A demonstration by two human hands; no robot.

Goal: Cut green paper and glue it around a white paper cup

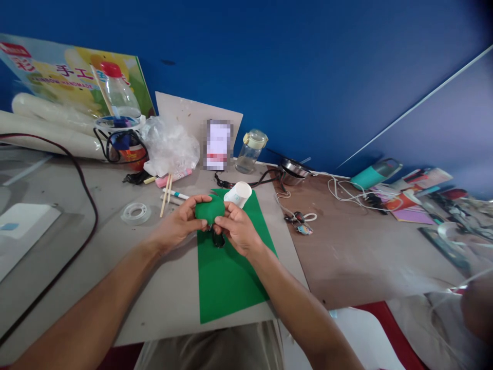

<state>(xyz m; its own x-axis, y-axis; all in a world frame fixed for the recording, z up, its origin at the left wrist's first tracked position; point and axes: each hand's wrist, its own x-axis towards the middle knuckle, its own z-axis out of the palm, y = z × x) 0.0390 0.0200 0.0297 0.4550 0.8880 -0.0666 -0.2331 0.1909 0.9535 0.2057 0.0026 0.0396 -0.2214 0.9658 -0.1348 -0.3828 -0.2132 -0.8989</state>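
Observation:
Both hands hold a small piece of green paper (210,209) above a larger green sheet (234,280) on the table. My left hand (187,218) pinches its left side between thumb and fingers. On the right side, my right hand (238,226) grips the edge with its fingertips. Just below the piece shows a dark, shiny object (218,239), partly hidden; I cannot tell its kind, or whether it lies on the sheet. A white paper cup (238,195) is tilted behind my right hand, at the sheet's far end.
A tape roll (136,213), wooden sticks (165,196) and a pen (176,194) lie left of my hands. Behind stand a phone (217,145), a lidded glass jar (250,151) and a crumpled plastic bag (169,146). Keys (298,221) and cables lie right. A person sits at far right.

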